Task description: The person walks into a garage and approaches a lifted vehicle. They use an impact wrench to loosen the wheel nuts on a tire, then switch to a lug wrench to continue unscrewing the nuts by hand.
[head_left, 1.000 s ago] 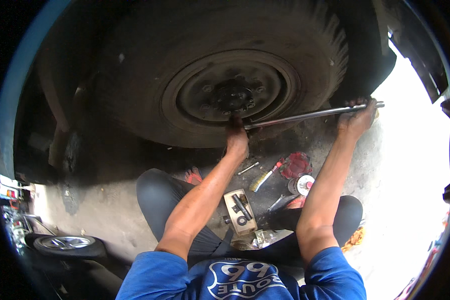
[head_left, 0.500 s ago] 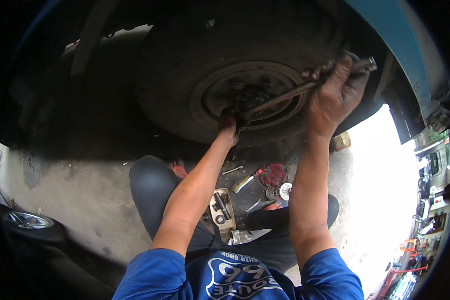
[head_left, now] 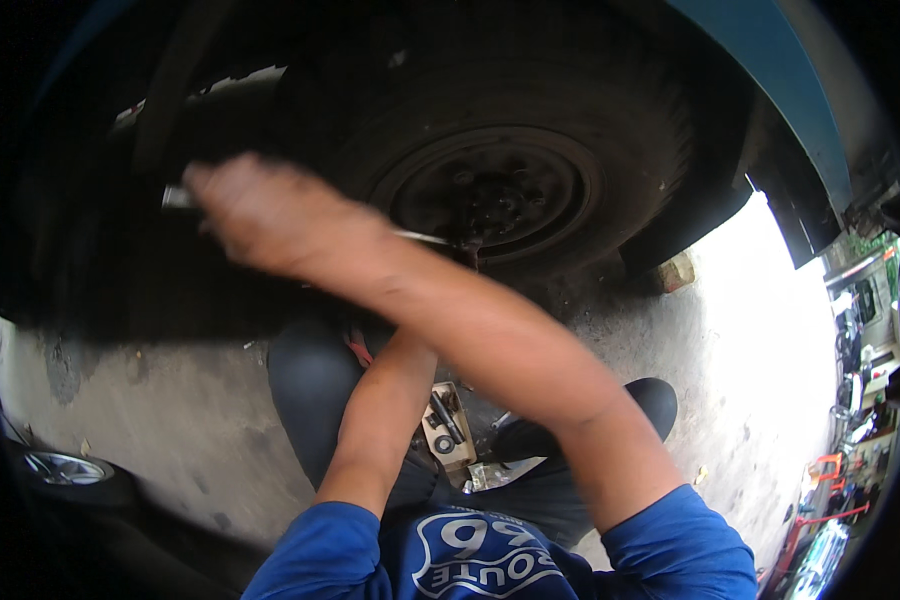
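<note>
A big dark tyre point(head_left: 635, 160) with a steel rim and a greasy hub point(head_left: 505, 205) fills the area ahead. My right arm crosses over my left one. Blurred by motion, my right hand point(head_left: 245, 210) is closed round the far end of a long metal lug wrench point(head_left: 420, 237), left of the wheel. The wrench's other end meets the lower part of the hub. There my left hand point(head_left: 471, 255) is closed at the wrench's inner end, mostly hidden behind my right forearm.
Between my legs lies a shallow tray point(head_left: 457, 455) with dark cylindrical parts and a ring. A block point(head_left: 676, 272) sits on the floor right of the tyre. Blue bodywork point(head_left: 770, 70) curves overhead at right. Another vehicle's wheel point(head_left: 65, 467) is at the lower left.
My right hand has swung the lug wrench's outer end from the right of the wheel across to the left. My left hand stays at the hub.
</note>
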A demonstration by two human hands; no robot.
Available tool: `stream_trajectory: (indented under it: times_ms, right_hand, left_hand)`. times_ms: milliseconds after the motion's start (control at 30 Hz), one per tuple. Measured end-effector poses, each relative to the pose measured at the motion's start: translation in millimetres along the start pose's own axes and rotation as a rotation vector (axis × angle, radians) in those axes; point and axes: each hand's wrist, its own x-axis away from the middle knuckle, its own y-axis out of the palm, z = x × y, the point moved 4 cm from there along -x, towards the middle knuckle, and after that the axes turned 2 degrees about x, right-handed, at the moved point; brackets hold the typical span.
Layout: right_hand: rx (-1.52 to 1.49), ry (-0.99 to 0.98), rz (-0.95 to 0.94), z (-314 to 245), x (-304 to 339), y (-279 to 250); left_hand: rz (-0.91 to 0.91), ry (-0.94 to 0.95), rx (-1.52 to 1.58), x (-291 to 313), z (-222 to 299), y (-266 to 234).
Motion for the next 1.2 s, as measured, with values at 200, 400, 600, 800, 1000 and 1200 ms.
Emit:
stream_trajectory:
  times_ms: [200, 400, 600, 800, 1000, 1200]
  right_hand:
    - [0.0, 0.134, -0.279, -21.6, 15.0, 61.2]
    - [-0.026, 0.027, 0.184, -42.9, 59.6, -46.5]
    - [-0.066, 0.443, 0.916, -39.9, 233.3, -200.5]
    - [-0.671, 0.868, 1.703, 88.1, 467.5, -210.3]
    - [-1.245, 1.438, 1.832, 157.7, 614.6, -19.6]
    - [-1.378, 1.579, 1.985, 134.1, 605.1, 101.1]
  left_hand:
    - [-0.139, -0.052, 0.078, -1.7, 2.1, -2.0]
    - [0.078, 0.104, -0.115, -2.0, -8.5, -1.6]
    - [0.441, 0.28, -0.686, -4.4, -6.8, 4.2]
    - [0.224, 0.173, -0.376, 13.6, -17.7, 19.6]
    - [0.03, 0.171, -0.482, 28.6, -17.9, 27.9]
    - [0.06, 0.105, -0.689, 22.4, -5.5, 5.1]
